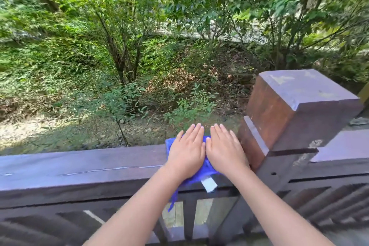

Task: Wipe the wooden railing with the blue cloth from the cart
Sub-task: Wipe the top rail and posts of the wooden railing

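The dark brown wooden railing (79, 168) runs across the lower part of the head view. A blue cloth (205, 171) lies flat on its top rail, just left of the square post, with a white label and a blue strand hanging over the near edge. My left hand (186, 151) and my right hand (224, 149) lie side by side, palms down and fingers stretched forward, both pressing on the cloth. Most of the cloth is hidden under my hands. The cart is not in view.
A thick square wooden post (299, 106) stands right next to my right hand, and the rail (343, 146) goes on beyond it. Slatted panels (319, 201) fill the railing below. Past the railing the ground drops to bushes, trees and dry leaves.
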